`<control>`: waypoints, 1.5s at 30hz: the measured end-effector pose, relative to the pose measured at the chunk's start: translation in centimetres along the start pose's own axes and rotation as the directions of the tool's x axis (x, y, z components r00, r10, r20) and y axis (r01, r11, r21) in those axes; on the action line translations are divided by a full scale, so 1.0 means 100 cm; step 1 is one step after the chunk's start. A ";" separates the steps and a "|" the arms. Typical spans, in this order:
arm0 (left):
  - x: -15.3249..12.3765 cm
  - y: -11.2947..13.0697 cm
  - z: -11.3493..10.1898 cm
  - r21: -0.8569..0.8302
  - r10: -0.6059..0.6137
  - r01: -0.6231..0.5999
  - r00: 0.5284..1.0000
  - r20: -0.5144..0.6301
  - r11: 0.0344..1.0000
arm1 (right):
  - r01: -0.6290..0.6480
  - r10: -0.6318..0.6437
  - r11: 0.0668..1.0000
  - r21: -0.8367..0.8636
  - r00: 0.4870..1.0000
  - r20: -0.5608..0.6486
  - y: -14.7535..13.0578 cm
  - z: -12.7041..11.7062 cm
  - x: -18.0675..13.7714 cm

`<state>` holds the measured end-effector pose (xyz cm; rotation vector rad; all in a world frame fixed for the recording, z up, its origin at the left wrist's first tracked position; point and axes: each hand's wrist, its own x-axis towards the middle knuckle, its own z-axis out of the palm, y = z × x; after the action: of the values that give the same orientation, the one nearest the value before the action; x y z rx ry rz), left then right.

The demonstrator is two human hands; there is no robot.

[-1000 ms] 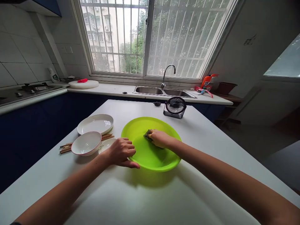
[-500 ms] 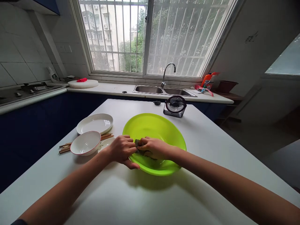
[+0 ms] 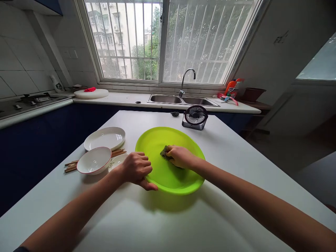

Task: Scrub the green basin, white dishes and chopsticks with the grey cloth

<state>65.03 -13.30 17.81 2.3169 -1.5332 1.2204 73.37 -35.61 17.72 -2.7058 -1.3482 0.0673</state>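
Observation:
A bright green plastic basin [image 3: 157, 138] stands on the white table, tipped slightly toward me. My left hand [image 3: 137, 169] grips its left rim, fingers curled over the edge and thumb along the outside. Inside the basin, my right hand [image 3: 181, 156] is closed around a dark grey-green scouring pad [image 3: 165, 153], pressed to the inner surface. To the left are a white oval plate [image 3: 105, 138], a white bowl with a red rim [image 3: 94, 160] and a small patterned dish [image 3: 115, 161] partly hidden by my left hand. Wooden chopsticks [image 3: 70, 167] lie under the bowl.
A small black fan [image 3: 195, 116] and a dark steel-wool ball [image 3: 174, 114] sit at the table's far edge. Beyond, the counter has a double sink [image 3: 166, 99] with a tap [image 3: 187, 75], a round white board [image 3: 91, 93] and an orange bottle [image 3: 230, 87].
My right hand has moved the scouring pad from near the left rim up and rightward toward the basin's middle. My left hand keeps its grip on the rim.

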 end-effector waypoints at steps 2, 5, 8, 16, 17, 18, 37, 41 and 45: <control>0.000 0.000 0.000 -0.001 0.006 -0.006 1.000 0.006 1.000 | 0.094 -0.093 0.991 0.095 0.996 -0.015 -0.005 0.001 -0.001; 0.001 0.001 -0.002 -0.001 0.024 -0.024 1.000 0.020 1.000 | 0.196 -0.183 0.950 0.243 0.980 -0.075 -0.009 0.004 -0.004; 0.005 0.003 -0.005 0.015 0.042 -0.042 0.999 0.030 0.999 | 0.163 -0.136 0.947 0.275 0.984 -0.114 -0.009 0.008 -0.007; 0.010 0.010 -0.009 0.049 0.059 -0.061 0.997 0.052 0.997 | -0.111 0.119 0.992 0.065 0.983 -0.142 -0.001 0.004 -0.006; 0.010 0.010 -0.009 0.050 0.055 -0.058 0.997 0.055 0.997 | -0.154 0.159 0.987 0.051 0.979 -0.127 0.001 0.002 -0.005; 0.010 0.010 -0.009 0.050 0.052 -0.054 0.997 0.054 0.997 | -0.193 0.196 0.980 0.043 0.975 -0.104 0.002 0.000 -0.005; 0.005 0.001 -0.004 0.012 -0.011 0.011 1.000 0.012 1.000 | 0.071 -0.113 0.944 0.322 0.987 0.114 -0.022 -0.001 -0.031; 0.008 0.004 -0.005 0.004 0.008 -0.008 1.000 0.003 1.000 | 0.242 -0.278 0.906 0.347 0.959 0.057 -0.041 0.002 -0.022; 0.013 0.007 -0.007 0.008 0.030 -0.030 0.999 -0.041 1.000 | 0.355 -0.364 0.895 0.270 0.931 -0.017 -0.052 0.005 -0.008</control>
<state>64.27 -14.27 18.93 2.2661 -1.5582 1.2750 68.77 -33.10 17.91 -2.2066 -1.6895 0.2444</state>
